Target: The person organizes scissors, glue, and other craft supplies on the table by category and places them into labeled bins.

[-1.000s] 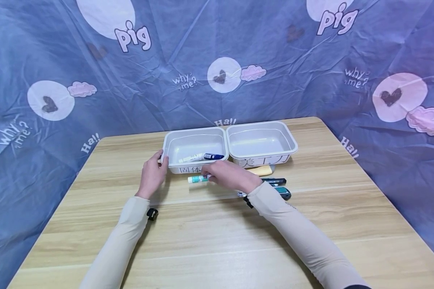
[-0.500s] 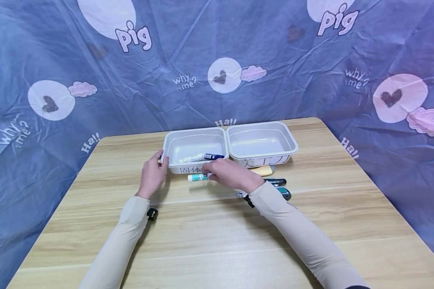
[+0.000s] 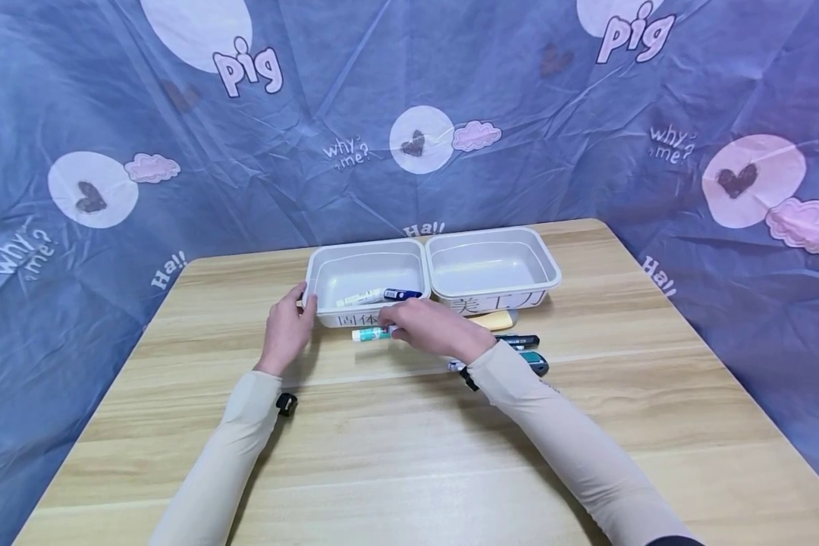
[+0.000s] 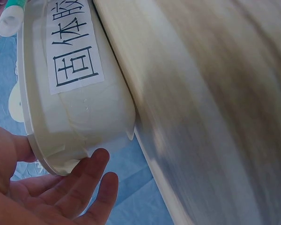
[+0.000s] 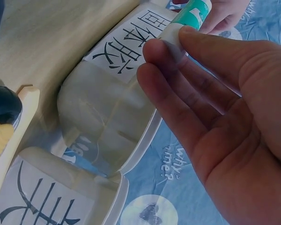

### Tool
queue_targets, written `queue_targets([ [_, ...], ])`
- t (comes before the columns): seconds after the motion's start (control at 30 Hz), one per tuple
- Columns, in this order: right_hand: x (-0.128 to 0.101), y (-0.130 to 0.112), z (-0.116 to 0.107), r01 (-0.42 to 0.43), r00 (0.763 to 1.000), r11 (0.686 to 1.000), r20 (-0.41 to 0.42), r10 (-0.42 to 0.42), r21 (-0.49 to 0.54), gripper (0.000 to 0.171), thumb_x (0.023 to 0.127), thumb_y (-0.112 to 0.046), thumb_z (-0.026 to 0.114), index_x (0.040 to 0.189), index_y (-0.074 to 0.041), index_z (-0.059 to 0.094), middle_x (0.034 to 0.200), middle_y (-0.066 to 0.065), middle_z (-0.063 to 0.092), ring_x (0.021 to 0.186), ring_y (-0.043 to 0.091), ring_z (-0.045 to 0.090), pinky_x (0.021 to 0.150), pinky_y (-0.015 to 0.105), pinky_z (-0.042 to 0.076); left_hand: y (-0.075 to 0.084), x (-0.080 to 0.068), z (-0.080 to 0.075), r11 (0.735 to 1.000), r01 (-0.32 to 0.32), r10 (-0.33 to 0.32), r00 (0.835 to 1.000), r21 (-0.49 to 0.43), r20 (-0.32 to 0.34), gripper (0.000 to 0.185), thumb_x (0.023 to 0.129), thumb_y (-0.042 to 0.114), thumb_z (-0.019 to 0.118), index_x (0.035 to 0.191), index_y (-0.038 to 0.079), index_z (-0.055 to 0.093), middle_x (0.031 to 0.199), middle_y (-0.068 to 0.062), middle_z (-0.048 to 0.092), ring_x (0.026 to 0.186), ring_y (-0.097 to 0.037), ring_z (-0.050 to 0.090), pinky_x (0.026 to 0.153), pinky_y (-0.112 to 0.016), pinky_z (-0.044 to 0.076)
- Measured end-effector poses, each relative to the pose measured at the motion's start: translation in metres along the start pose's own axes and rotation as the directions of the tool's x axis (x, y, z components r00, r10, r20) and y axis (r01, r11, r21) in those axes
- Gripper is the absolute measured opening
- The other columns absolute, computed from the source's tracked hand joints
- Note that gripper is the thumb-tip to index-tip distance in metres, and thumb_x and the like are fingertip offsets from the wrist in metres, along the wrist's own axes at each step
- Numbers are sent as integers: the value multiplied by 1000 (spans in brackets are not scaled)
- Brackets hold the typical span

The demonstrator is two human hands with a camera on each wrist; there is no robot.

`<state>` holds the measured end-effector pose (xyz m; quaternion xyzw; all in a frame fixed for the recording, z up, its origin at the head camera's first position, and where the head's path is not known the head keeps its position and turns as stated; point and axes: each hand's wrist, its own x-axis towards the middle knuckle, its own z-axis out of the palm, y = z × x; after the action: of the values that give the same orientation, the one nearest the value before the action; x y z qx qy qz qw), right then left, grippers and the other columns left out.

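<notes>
In the head view, my right hand [image 3: 433,327] pinches a green-and-white glue stick [image 3: 368,334] between thumb and fingertips, just in front of the left white plastic box [image 3: 368,243]. The right wrist view shows the white end of the glue stick [image 5: 193,15] at my fingertips. My left hand [image 3: 287,330] grips that box by its left end. Seen from the left wrist, the thumb is at the rim and the fingers lie along the outside of the box wall [image 4: 93,112]. Inside the box lie a white stick [image 3: 362,296] and a dark blue one [image 3: 401,294].
A second white box [image 3: 491,292] stands against the first one's right side. In front of it lie a yellow utility knife [image 3: 498,321], a black one [image 3: 522,341] and a teal-and-black one [image 3: 535,363], partly behind my right forearm. A printed blue cloth [image 3: 300,189] hangs behind the table.
</notes>
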<state>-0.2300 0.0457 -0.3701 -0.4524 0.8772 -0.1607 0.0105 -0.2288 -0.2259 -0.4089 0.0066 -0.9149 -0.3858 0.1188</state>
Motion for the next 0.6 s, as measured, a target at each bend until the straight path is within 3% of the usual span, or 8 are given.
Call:
queue_targets([
  [0.6,-2,6,-8,-32,999,999,-37,33,12,21,96,-3,69,114,-12,72,112,1,75,103,15,71,90,31,58,0,0,1,1000,-4,4,1000,-1,-9,52,107,21,49,149,-9,44,137,-30,60,107,-42,70,84,-50,61],
])
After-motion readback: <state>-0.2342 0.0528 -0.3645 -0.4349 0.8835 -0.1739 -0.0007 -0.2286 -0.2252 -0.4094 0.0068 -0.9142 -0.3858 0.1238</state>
